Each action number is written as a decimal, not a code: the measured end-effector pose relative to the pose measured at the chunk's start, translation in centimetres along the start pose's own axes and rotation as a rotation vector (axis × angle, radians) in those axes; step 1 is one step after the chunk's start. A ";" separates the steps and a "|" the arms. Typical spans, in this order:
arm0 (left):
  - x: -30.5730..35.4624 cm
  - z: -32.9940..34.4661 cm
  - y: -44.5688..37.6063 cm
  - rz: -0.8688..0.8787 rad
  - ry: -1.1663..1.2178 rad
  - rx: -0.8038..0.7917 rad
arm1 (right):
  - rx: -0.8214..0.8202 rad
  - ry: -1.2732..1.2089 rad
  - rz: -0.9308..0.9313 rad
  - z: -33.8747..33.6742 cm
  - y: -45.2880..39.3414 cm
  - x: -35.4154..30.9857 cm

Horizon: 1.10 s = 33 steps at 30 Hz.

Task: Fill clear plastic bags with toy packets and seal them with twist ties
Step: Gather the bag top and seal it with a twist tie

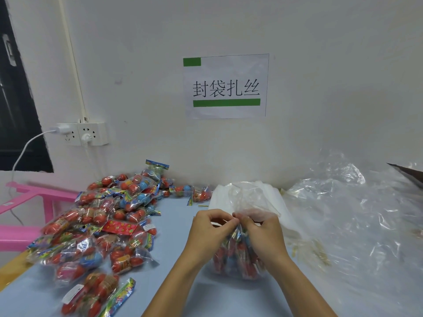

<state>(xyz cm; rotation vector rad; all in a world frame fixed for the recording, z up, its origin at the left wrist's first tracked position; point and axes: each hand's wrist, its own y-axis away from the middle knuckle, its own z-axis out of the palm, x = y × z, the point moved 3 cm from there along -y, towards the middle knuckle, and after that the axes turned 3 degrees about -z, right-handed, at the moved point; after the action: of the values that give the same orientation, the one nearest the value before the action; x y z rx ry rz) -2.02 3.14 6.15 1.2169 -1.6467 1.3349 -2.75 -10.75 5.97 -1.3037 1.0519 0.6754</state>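
Filled clear bag [238,257] standing on the blue desk [206,294] near the middle, toward the near edge, packed with red and blue toy packets. Gathered neck of the bag pinched between both hands at its top. Left hand [211,227]: fingers [229,221] curled, pinching the bag neck; a thin pale strip, possibly a twist tie, seen under the fingertips, not clear enough to confirm. Right hand [263,232]: fingers curled around the neck from the other side, touching the left fingertips. Loose open mouth of the bag rising above both hands. Pile of toy packets [100,227] spread along the left edge of the desk up to the far edge. Stack of flat empty bags [270,197] at the far edge behind the hands. Crumpled clear plastic sheeting [357,216] covering the right side. Printed sign [226,86] and power strip [82,133] on the wall.
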 end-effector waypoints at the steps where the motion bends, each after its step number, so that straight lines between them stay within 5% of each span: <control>1: -0.1 0.1 0.0 -0.015 0.006 0.004 | -0.002 -0.010 0.008 0.0 0.0 0.0; 14: -1.2 -0.4 -0.5 -0.131 0.096 0.132 | -0.025 -0.075 0.113 -0.4 -0.4 0.8; 21: -2.2 -1.1 -1.0 -0.311 0.181 0.113 | 0.230 -0.208 0.153 -2.3 -1.3 1.6; 26: -2.2 0.7 -0.1 -0.481 0.559 -0.023 | 0.396 -0.340 0.228 -2.7 -1.5 2.7; 33: -2.0 2.4 0.4 -0.273 0.570 -0.167 | 0.458 -0.391 0.255 -2.1 -1.4 2.5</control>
<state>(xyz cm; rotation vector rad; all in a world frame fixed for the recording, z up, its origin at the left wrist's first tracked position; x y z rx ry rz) -1.57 1.29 3.58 0.8230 -1.1170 1.2006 -1.00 -13.48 4.47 -0.6163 0.9802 0.7859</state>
